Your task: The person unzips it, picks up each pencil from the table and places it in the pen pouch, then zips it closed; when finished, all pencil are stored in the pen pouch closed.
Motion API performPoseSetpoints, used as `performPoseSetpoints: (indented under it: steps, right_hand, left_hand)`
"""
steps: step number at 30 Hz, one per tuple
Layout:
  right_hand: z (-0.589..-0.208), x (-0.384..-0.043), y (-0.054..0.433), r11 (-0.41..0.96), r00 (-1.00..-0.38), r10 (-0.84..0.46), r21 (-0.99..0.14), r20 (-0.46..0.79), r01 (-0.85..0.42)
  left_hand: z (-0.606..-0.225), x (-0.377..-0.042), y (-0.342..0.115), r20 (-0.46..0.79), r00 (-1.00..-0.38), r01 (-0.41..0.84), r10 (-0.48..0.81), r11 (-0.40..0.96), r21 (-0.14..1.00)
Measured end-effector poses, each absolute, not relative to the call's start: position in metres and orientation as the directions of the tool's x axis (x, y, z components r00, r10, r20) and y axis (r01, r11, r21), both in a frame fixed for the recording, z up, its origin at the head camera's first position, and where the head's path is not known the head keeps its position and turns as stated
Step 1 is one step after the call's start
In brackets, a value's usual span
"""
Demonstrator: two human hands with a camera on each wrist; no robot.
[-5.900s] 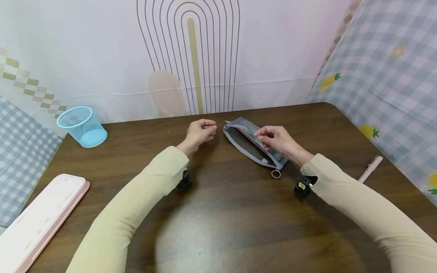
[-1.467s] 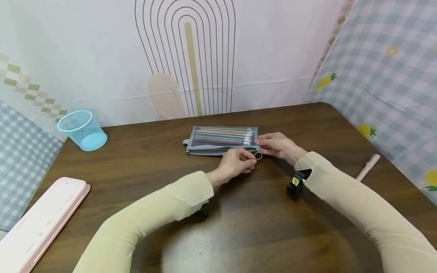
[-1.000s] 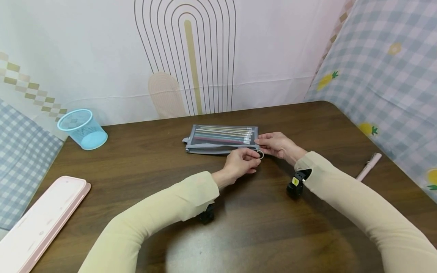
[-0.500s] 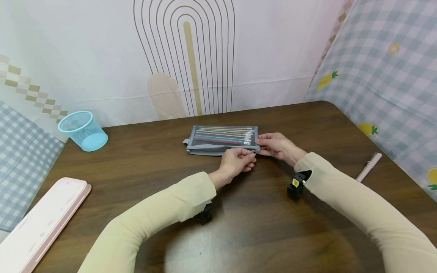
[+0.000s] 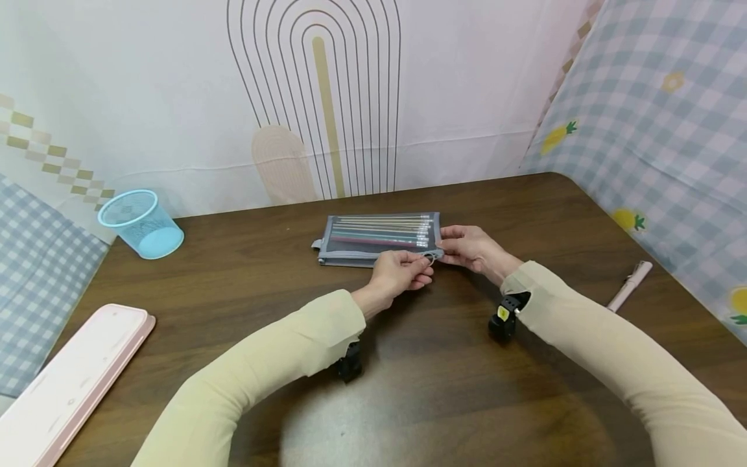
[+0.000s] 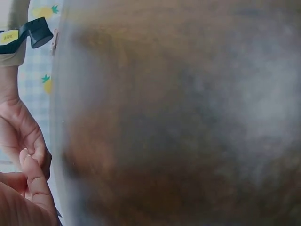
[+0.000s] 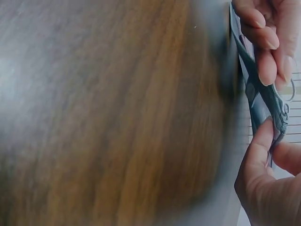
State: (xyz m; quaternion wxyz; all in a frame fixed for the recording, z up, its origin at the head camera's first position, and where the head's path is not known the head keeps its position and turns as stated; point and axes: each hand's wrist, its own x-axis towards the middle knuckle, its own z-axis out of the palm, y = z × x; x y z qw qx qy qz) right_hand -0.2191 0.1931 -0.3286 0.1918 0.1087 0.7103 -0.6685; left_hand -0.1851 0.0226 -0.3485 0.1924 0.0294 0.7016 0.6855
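Observation:
A grey see-through zip pencil case (image 5: 379, 248) lies flat near the table's far edge, with several pencils (image 5: 379, 228) showing through its mesh. At its near right corner, my left hand (image 5: 397, 272) pinches the metal zipper ring (image 5: 429, 257). My right hand (image 5: 475, 250) grips the right end of the case between thumb and fingers. From the right wrist, the zipper pull (image 7: 284, 113) and ring sit between the two hands, and the edge of the case (image 7: 254, 75) gapes a little. The left wrist view shows both hands close together but hides the case.
A blue mesh pen cup (image 5: 142, 224) stands at the back left. The long pink-and-white box (image 5: 76, 383) lies at the left edge. Near the right edge is a pale pink pen (image 5: 630, 285), beside the right forearm. Cloth hangs behind the table and at its sides.
Earlier the case gaped wide and lay slanted; now it lies flat, level with the far edge. My left hand has come to its zipper ring and lately shifted slightly left; the right holds still.

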Motion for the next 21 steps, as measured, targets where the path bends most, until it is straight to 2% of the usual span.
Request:
performPoseSetpoints:
  steps: [8,21]
  right_hand:
    - [-0.330,-0.219,0.191,0.050,-0.903,-0.065,-0.905,-0.424,0.422]
    - [-0.326,-0.220,0.199,0.047,-0.910,-0.028,-0.910,-0.413,0.411]
  left_hand:
    - [-0.349,-0.190,0.019,-0.272,-0.918,-0.273,0.290,0.038,0.961]
    - [-0.350,-0.194,0.001,-0.289,-0.920,-0.284,0.263,0.060,0.957]
